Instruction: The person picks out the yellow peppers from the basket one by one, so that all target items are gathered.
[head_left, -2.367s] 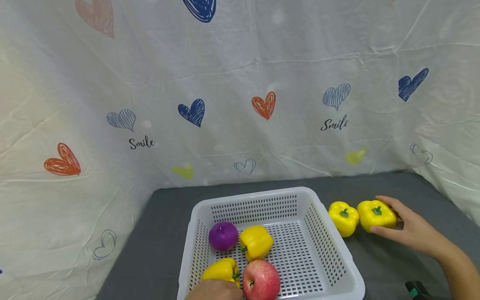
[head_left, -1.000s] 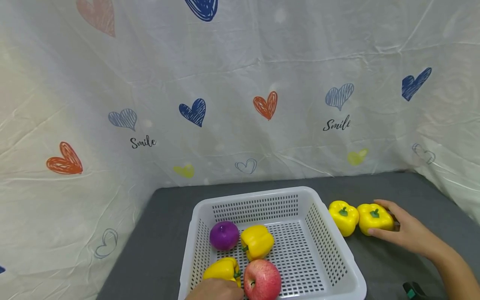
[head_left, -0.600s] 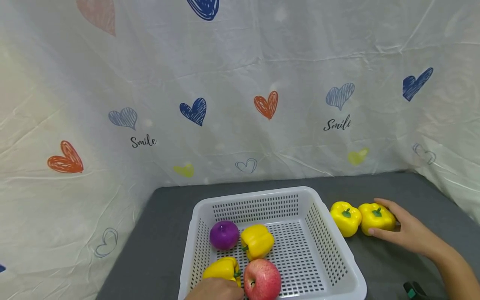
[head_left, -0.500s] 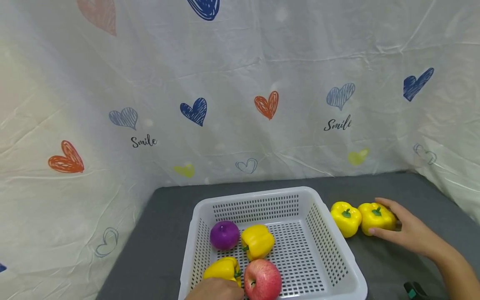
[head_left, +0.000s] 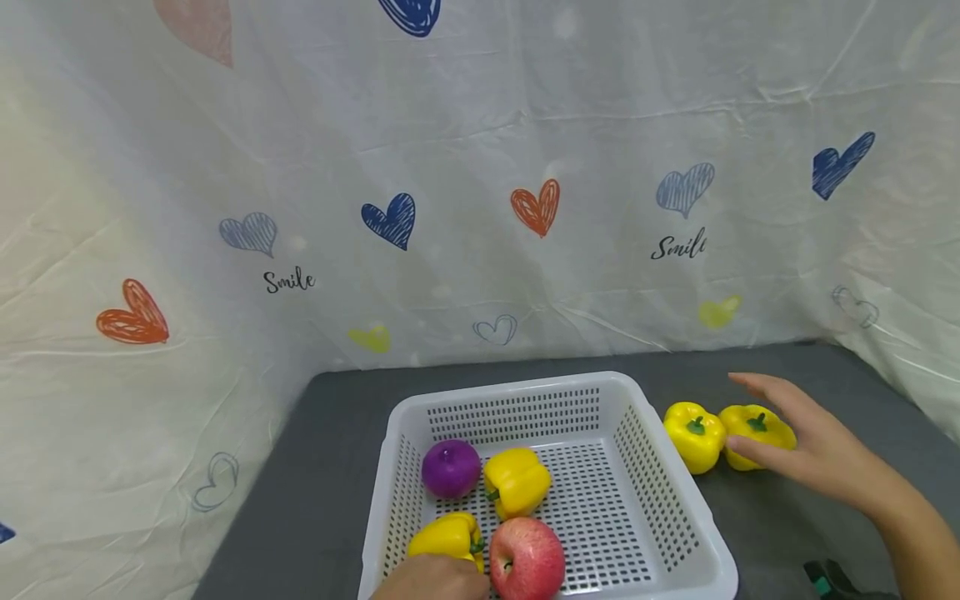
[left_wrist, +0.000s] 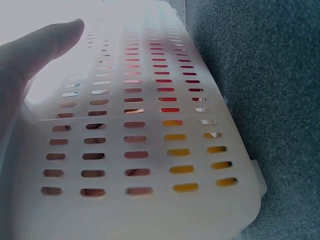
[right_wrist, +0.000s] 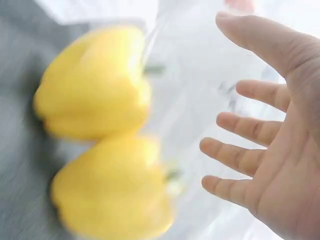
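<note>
In the head view, my right hand [head_left: 817, 442] is lifted just off the right-hand yellow bell pepper [head_left: 759, 435], its fingers spread. A second yellow bell pepper [head_left: 694, 437] touches that one on the left. The right wrist view shows the palm and straight fingers, holding nothing, beside both blurred peppers. My left hand [head_left: 435, 577] is at the near left of the white plastic basket [head_left: 678, 500], gripping its wall. In the left wrist view the thumb [left_wrist: 55, 42] lies outside the slotted wall, and skin shows through the slots.
Inside the basket are a purple onion-like ball [head_left: 451, 469], two yellow bell peppers, one at the middle [head_left: 517, 483], and a red apple [head_left: 527, 558]. A black object [head_left: 832, 579] lies at the near right. A heart-printed curtain hangs behind the dark grey table [head_left: 300, 500].
My right hand has let go of the right-hand yellow bell pepper and risen slightly, fingers spreading. That pepper was earlier moved left against the other. My left hand has stayed in place.
</note>
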